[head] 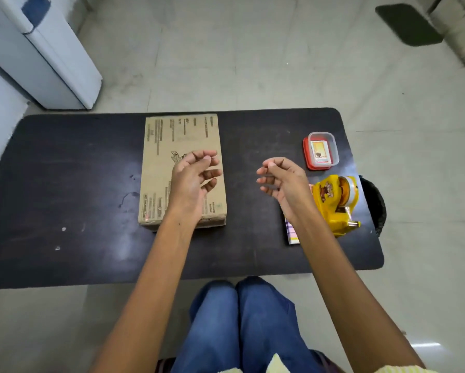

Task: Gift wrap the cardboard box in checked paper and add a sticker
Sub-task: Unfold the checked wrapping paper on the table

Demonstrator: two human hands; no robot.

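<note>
On your dark table (64,184): one cardboard box (161,162), flat, mid-table, unwrapped; one folded checked paper (291,232) beside one yellow tape dispenser (333,203); one clear container (321,150) (card inside); two hands, left hand (192,179) over the box, right hand (282,181) beside it, fingers loosely curled, holding nothing.

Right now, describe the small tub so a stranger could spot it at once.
Start at the dark table and go to its far right corner. There, just beyond the yellow tape dispenser, sits the tub. It alone is clear plastic with a red base and a card inside.
</note>
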